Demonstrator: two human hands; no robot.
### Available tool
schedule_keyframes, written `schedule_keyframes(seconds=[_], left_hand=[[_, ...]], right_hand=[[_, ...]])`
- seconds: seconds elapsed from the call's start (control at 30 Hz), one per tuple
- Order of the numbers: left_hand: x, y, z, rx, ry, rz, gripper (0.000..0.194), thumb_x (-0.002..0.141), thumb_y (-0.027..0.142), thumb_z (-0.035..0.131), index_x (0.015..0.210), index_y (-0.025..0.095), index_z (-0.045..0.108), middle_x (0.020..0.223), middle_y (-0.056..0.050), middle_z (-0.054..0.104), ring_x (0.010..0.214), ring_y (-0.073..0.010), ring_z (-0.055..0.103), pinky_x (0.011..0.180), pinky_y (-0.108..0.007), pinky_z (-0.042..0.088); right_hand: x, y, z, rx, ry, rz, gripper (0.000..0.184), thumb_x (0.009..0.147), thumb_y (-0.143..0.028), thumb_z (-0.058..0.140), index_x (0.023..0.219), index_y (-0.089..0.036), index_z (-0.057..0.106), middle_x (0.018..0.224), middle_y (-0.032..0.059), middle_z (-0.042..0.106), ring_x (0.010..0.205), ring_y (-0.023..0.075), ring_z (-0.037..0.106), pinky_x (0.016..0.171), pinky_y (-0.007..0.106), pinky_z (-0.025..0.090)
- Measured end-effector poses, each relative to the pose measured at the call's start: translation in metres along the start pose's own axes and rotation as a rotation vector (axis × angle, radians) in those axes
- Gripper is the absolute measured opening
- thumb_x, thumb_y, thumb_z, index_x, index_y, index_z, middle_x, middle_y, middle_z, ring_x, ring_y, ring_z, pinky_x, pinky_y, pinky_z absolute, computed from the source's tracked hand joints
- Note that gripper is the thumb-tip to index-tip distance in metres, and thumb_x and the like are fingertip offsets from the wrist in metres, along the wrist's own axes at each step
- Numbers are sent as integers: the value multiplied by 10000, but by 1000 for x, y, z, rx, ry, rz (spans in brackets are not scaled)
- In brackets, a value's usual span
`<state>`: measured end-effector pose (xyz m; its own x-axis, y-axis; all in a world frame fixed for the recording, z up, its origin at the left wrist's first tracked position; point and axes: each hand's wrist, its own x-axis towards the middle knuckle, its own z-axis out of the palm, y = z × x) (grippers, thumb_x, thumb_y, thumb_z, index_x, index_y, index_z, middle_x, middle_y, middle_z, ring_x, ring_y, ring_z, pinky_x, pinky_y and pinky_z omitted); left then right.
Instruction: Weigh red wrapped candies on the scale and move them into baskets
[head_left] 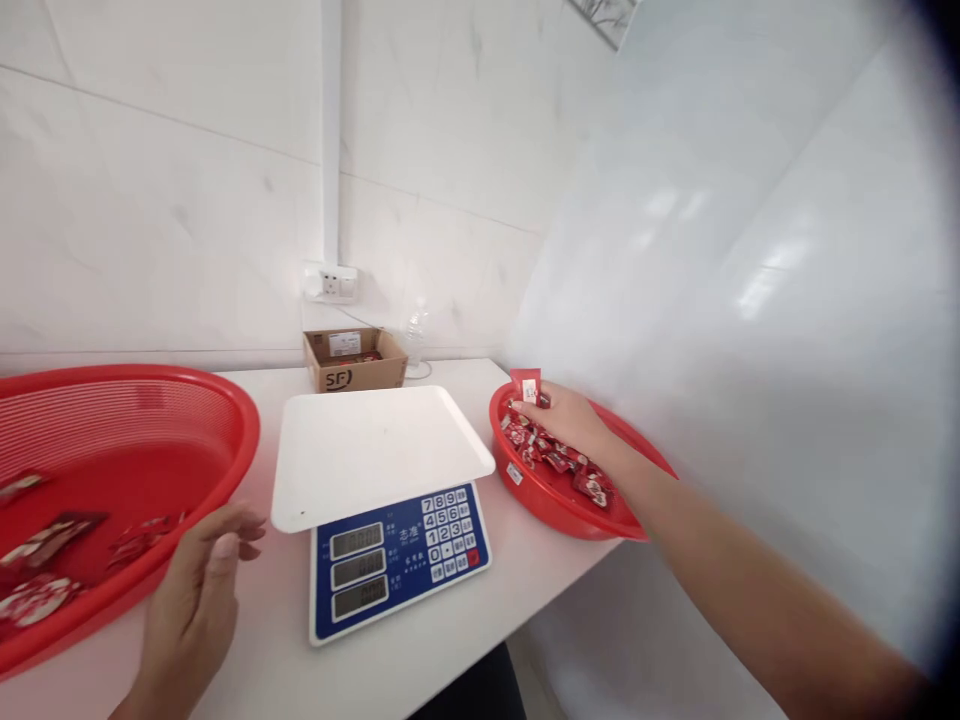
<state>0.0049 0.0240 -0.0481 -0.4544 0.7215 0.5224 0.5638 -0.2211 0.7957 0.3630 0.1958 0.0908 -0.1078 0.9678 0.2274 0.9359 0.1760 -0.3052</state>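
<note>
My right hand (pixel 568 417) reaches into a red basket (pixel 559 500) on the right, fingers pinched on a small red packet (pixel 526 385) held just above the pile of red packets (pixel 559 457). My left hand (pixel 199 580) rests open on the white counter beside the rim of a large red basket (pixel 150 395) at the left, holding nothing. That basket has a few red packets (pixel 45 570) inside. Between the baskets stands a digital scale (pixel 397 555) with a bare white weighing tray (pixel 375 450) and blue keypad panel.
A small open cardboard box (pixel 355 358) stands at the back against the white tiled wall, with a clear plastic bottle (pixel 416 335) beside it and a wall socket (pixel 334 283) above. The counter edge (pixel 540 600) runs diagonally at lower right.
</note>
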Motion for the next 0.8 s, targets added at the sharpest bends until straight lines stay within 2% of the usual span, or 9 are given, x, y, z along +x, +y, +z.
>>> schedule_keyframes(seconds=[0.1, 0.17, 0.23, 0.33, 0.43, 0.6, 0.7, 0.8], left_hand=[[0, 11, -3, -125, -26, -54, 284, 870, 423, 387, 988, 217, 544, 921, -45, 607, 815, -179, 592, 664, -314, 525], [0, 9, -4, -162, -24, -63, 298, 870, 426, 390, 1009, 206, 535, 921, -55, 603, 825, -179, 584, 667, -317, 520], [-1, 6, -4, -171, -30, -70, 299, 872, 419, 390, 1023, 200, 527, 913, -56, 602, 800, -167, 580, 656, -308, 514], [-2, 3, -4, -166, -46, -79, 296, 878, 408, 385, 1038, 196, 518, 904, -53, 603, 769, -150, 572, 647, -298, 507], [-2, 5, -4, -170, -52, -75, 301, 880, 408, 380, 1043, 194, 514, 904, -54, 608, 761, -147, 570, 645, -296, 504], [-2, 8, -3, -183, -52, -97, 318, 877, 421, 377, 1048, 191, 514, 894, -56, 614, 748, -150, 575, 639, -301, 506], [-2, 7, -2, -186, -70, -112, 321, 876, 424, 377, 1049, 192, 516, 898, -58, 612, 750, -153, 573, 640, -304, 506], [-2, 7, -2, -193, -87, -112, 311, 875, 420, 380, 1042, 197, 519, 897, -52, 607, 753, -150, 569, 642, -300, 505]], right_hand=[[-4, -51, 14, -154, -55, -163, 345, 818, -521, 506, 981, -227, 580, 890, 48, 652, 793, 207, 585, 642, 273, 390], [-8, -84, 30, -285, -102, -305, 317, 844, -481, 492, 1009, -219, 560, 961, 72, 639, 879, 232, 567, 652, 284, 393], [-14, -111, 47, -393, -140, -446, 271, 882, -363, 468, 1091, -200, 527, 1060, 107, 609, 982, 253, 527, 683, 303, 406], [-22, -136, 65, -479, -216, -541, 284, 884, -145, 399, 1145, -160, 511, 1092, 143, 593, 1011, 261, 513, 702, 324, 422], [-25, -142, 67, -489, -297, -556, 315, 849, -67, 379, 1093, -161, 554, 1028, 130, 627, 956, 247, 554, 683, 314, 424], [-19, -131, 49, -474, -420, -474, 209, 797, -144, 508, 973, -203, 604, 942, 93, 656, 856, 245, 610, 630, 288, 399], [-15, -124, 45, -464, -405, -426, 210, 775, -199, 545, 975, -220, 607, 940, 80, 659, 865, 249, 610, 608, 275, 383], [-18, -121, 50, -485, -352, -461, 181, 816, -211, 490, 951, -213, 612, 925, 82, 665, 851, 243, 612, 598, 276, 374]])
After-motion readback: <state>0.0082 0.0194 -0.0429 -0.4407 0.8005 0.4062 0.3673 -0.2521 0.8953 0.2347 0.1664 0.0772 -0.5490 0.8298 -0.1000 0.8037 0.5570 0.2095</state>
